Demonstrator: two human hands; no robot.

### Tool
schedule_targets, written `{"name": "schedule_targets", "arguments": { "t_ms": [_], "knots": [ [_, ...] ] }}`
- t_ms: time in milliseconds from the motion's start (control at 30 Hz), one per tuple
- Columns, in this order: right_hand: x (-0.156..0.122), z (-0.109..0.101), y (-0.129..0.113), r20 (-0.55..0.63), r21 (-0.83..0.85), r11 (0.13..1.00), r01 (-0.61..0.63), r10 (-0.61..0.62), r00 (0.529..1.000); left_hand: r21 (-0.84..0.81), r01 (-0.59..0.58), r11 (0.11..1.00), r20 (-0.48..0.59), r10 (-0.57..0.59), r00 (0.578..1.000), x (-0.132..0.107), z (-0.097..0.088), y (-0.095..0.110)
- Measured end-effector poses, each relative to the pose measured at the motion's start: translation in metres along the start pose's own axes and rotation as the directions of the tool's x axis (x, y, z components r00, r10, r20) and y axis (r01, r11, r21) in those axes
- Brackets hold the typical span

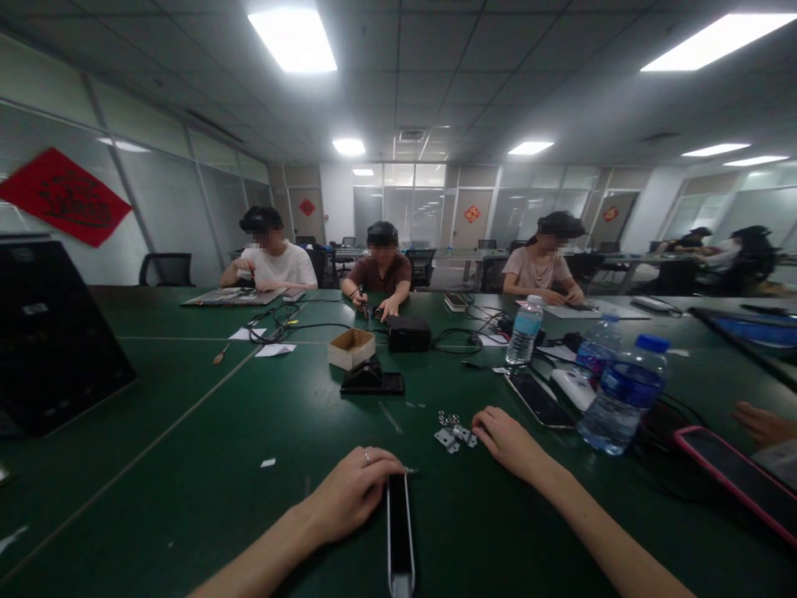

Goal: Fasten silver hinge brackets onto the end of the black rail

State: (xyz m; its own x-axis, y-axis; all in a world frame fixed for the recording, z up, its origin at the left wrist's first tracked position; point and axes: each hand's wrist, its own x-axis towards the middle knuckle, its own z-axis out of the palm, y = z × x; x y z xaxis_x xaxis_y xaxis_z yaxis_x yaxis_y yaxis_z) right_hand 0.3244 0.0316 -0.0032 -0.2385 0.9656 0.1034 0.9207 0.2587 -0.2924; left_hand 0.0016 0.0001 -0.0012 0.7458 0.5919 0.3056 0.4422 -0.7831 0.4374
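Left hand (pixel 356 492): palm down, fingers curled over the far end of a black-and-silver bar (pixel 400 527). Right hand (pixel 509 442): palm down, fingers loosely bent at metal brackets (pixel 447 438). Neither grip is determinable.

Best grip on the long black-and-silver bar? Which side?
Probably pinch the bar across its narrow width at mid-length, from above and the right: it's long and slim, and the left hand is at its far end, on the left.

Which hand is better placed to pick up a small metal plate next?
Probably the right hand: it lies right by the metal plates, while the left hand is farther off, at the far end of the pale-edged black bar.
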Motion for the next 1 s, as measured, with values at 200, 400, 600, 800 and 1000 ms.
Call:
{"name": "schedule_targets", "arguments": {
  "t_ms": [200, 400, 600, 800, 1000],
  "knots": [
    [0.0, 0.004, 0.007, -0.091, 0.008, 0.999, 0.051, -0.05, 0.995, 0.006, -0.015, 1.0, -0.01, 0.015, 1.0, 0.0, 0.003, -0.003],
    [0.001, 0.006, 0.012, -0.086, 0.005, 0.999, 0.041, -0.041, 0.995, 0.003, -0.025, 1.0, -0.015, 0.025, 1.0, -0.001, 0.005, -0.005],
    [-0.001, 0.001, 0.013, -0.04, -0.031, 0.997, 0.073, -0.075, 0.996, 0.007, -0.01, 1.0, -0.005, 0.01, 1.0, -0.001, 0.003, -0.004],
    [0.0, -0.001, 0.01, -0.039, -0.077, 0.992, 0.097, -0.1, 0.994, 0.012, 0.001, 1.0, 0.008, -0.001, 1.0, -0.001, 0.001, -0.002],
    [-0.003, -0.01, 0.0, 0.024, -0.095, 0.995, 0.027, -0.025, 0.999, 0.01, -0.005, 1.0, 0.006, 0.005, 1.0, -0.002, 0.001, -0.001]
  ]
}}
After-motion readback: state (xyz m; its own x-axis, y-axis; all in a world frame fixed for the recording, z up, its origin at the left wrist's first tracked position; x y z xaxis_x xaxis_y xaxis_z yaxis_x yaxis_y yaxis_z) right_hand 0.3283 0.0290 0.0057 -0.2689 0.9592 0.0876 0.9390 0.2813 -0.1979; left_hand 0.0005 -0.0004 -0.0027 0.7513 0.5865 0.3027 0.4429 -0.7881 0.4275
